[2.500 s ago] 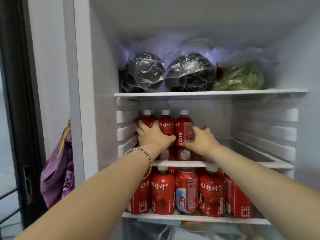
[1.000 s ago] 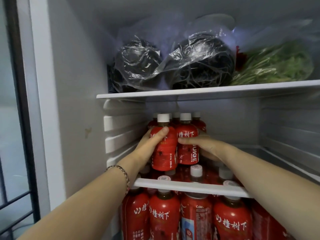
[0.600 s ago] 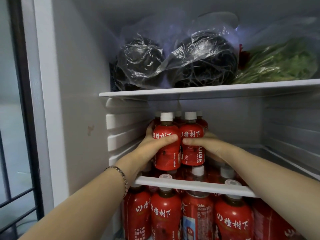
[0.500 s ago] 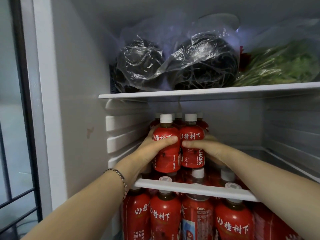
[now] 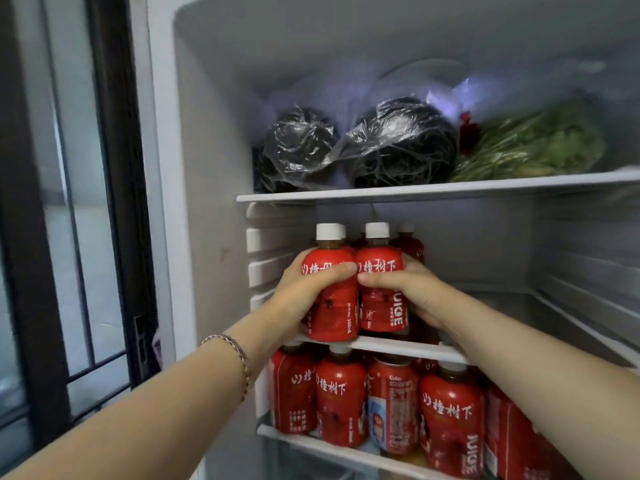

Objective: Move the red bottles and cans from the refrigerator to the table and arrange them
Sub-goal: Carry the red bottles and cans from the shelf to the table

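At the near edge of the refrigerator's middle shelf, the left hand curls round the left red bottle and the right hand grips the right red bottle, the two bottles touching.

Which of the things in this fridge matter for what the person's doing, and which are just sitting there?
Part of the job: left bottle, gripped by left hand; right bottle, gripped by right hand; lower-shelf bottles; can.
Just sitting there: dark wrapped bundles; bagged greens.
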Demonstrator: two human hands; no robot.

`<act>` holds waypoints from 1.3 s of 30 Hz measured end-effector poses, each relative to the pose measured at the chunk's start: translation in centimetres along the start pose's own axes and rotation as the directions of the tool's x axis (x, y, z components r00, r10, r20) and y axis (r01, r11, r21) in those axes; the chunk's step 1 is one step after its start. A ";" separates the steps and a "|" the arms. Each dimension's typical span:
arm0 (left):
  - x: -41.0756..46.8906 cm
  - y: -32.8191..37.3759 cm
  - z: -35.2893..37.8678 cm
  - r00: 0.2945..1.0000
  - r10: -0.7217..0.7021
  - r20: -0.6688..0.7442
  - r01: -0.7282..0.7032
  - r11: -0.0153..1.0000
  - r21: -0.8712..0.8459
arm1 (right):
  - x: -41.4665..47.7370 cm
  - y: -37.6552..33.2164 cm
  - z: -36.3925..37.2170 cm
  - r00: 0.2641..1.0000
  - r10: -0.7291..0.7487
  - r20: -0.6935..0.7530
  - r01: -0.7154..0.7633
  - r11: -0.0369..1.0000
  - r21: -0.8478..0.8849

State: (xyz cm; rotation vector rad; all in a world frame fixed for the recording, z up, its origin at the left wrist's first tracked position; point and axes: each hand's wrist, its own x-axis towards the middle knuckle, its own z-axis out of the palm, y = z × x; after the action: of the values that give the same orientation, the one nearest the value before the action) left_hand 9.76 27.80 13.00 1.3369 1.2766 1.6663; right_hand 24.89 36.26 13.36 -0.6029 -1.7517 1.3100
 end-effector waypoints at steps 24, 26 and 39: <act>-31.0 3.0 -13.0 0.971 -0.046 -0.236 0.048 0.999 0.001 | -21.7 -2.0 21.0 0.959 -0.063 0.277 0.041 0.995 0.086; -33.2 3.1 -14.3 0.952 -0.069 -0.297 0.075 0.997 0.010 | -22.0 -1.5 23.2 0.953 -0.040 0.300 0.012 0.996 0.093; -59.5 4.6 -18.2 0.451 0.044 -0.892 0.155 0.980 0.127 | -36.1 -1.8 42.4 0.508 -0.133 0.851 -0.095 0.973 0.209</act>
State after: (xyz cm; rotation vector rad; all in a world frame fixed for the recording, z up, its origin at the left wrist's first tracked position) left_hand 9.23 -32.62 -2.70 0.3592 2.0743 2.3595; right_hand 8.30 -14.90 -1.26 0.3309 -2.2966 1.9664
